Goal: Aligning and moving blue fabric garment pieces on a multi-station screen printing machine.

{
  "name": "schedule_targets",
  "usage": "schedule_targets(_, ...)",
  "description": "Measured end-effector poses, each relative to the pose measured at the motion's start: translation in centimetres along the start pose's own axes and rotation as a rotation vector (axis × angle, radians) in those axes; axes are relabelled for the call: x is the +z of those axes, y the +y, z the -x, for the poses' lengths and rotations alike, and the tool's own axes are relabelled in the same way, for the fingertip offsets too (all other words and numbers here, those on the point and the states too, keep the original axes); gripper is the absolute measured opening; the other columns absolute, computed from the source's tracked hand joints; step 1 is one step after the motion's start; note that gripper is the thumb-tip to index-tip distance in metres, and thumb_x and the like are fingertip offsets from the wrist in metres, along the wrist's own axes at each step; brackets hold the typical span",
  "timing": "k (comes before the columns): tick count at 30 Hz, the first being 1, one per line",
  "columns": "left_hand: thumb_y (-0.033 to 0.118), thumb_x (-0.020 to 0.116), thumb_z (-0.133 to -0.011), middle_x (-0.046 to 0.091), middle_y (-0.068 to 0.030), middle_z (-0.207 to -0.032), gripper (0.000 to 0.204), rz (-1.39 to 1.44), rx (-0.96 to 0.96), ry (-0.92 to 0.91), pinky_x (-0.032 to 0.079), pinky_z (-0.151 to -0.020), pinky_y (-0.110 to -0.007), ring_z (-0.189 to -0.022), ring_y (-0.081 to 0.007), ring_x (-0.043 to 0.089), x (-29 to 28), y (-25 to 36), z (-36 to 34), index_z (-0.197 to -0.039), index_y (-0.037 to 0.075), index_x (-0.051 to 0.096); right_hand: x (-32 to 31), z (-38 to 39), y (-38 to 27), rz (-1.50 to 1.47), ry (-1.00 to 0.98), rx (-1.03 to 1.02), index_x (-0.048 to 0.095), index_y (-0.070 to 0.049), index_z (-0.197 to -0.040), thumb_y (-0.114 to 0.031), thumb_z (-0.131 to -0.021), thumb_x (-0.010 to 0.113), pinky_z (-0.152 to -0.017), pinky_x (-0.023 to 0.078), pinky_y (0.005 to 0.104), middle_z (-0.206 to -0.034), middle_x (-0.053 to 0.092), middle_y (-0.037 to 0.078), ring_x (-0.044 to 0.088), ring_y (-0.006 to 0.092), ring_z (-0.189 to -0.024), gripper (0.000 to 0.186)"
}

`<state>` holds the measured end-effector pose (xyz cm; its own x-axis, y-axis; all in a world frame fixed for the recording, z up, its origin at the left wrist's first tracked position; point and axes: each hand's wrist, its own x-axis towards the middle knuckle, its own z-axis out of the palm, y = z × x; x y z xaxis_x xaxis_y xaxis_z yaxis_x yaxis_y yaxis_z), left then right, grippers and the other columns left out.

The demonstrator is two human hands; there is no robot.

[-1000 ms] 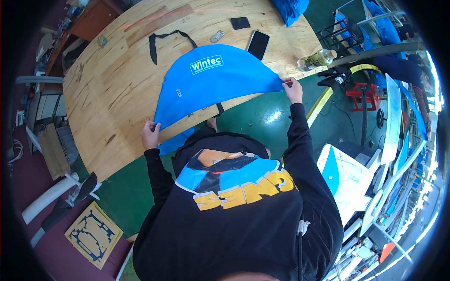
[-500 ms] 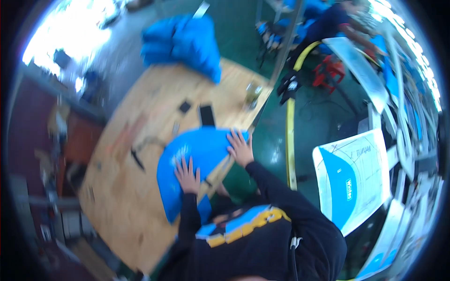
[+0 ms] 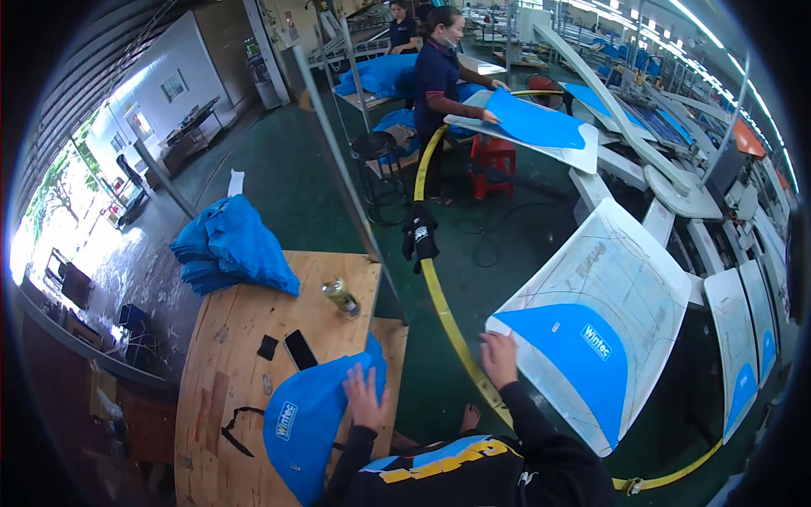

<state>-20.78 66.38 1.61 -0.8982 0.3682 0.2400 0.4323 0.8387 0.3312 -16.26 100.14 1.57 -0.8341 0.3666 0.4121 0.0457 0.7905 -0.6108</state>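
Resting flat under left hand (image 3: 365, 397) fingers: blue fabric piece (image 3: 311, 418) on wooden table (image 3: 221, 346)

Royal-blue fabric panel (image 3: 308, 422) (small white logo patch) on tan wooden table (image 3: 228, 338).

The person's dark sleeve hides the lower part of the blue fabric panel (image 3: 308, 422), the black strap (image 3: 232, 427) slips under that panel, and the small black item (image 3: 268, 347) is perhaps a pouch.

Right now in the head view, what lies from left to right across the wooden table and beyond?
Black strap → black phone → left hand on the blue fabric piece → right hand → white board with a blue panel.
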Motion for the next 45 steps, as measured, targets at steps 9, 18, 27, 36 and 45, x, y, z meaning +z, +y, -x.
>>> schedule_targets(9, 0.029, 0.053, -0.090, 0.027, -0.0171, -0.148, 0.059, 0.244, 0.733, -0.144, 0.025, -0.110, -0.048, -0.137, -0.0378, 0.026, 12.2, 22.2, -18.0, -0.140, 0.004, 0.035, -19.0, 14.3, 16.3, 0.703, 0.531, 0.707, 0.055, 0.000, -0.118, -0.009, -0.085, 0.057, -0.093, 0.041, 0.0433, -0.120, 0.054, 0.020, 0.052, 0.0353, -0.109, 0.034)
schedule_targets(18, 0.026, 0.058, -0.087, 0.032, -0.0196, -0.144, 0.054, 0.153, 0.693, -0.213, 0.026, -0.110, -0.047, -0.133, -0.0370, 0.031, 20.9, 27.0, -17.6, -0.132, 0.002, 0.042, -19.8, 19.3, 15.2, 0.706, 0.329, 0.997, 0.054, -0.006, -0.122, -0.010, -0.085, 0.059, -0.090, 0.040, 0.0430, -0.117, 0.053, 0.012, 0.050, 0.0312, -0.109, 0.037)
schedule_targets(27, 0.028, 0.065, -0.080, 0.060, -0.0078, -0.098, 0.028, 0.254, 0.484, -0.228, 0.037, -0.087, -0.041, -0.099, -0.0295, 0.051, 19.5, 28.8, -18.7, -0.100, 0.009, 0.061, -20.5, 19.7, 19.7, 0.528, 0.572, 1.044, 0.055, -0.004, -0.103, -0.019, -0.083, 0.066, -0.081, 0.040, 0.0392, -0.095, 0.055, 0.010, 0.053, 0.0279, -0.092, 0.027)
schedule_targets(36, 0.034, 0.059, -0.084, 0.063, -0.0114, -0.088, 0.030, 0.394, 0.412, -0.388, 0.039, -0.076, -0.043, -0.090, -0.0301, 0.057, 20.2, 29.3, -18.3, -0.085, 0.005, 0.059, -19.8, 5.9, 11.8, -0.652, 0.838, 0.731, 0.043, -0.006, -0.102, -0.020, -0.094, 0.058, -0.065, 0.039, 0.0253, -0.086, 0.053, 0.004, 0.047, 0.0100, -0.076, 0.023)
schedule_targets(45, 0.020, 0.050, -0.093, 0.056, -0.0051, -0.067, 0.020, 1.105, 0.297, -0.589, 0.044, -0.058, -0.029, -0.060, -0.0137, 0.053, 14.5, 29.5, -16.2, -0.094, 0.002, 0.058, -18.4, -2.6, -2.6, -0.884, 0.471, 0.450, 0.042, -0.010, -0.098, -0.018, -0.096, 0.054, -0.056, 0.031, 0.0175, -0.078, 0.047, -0.003, 0.040, 0.0012, -0.067, 0.015)
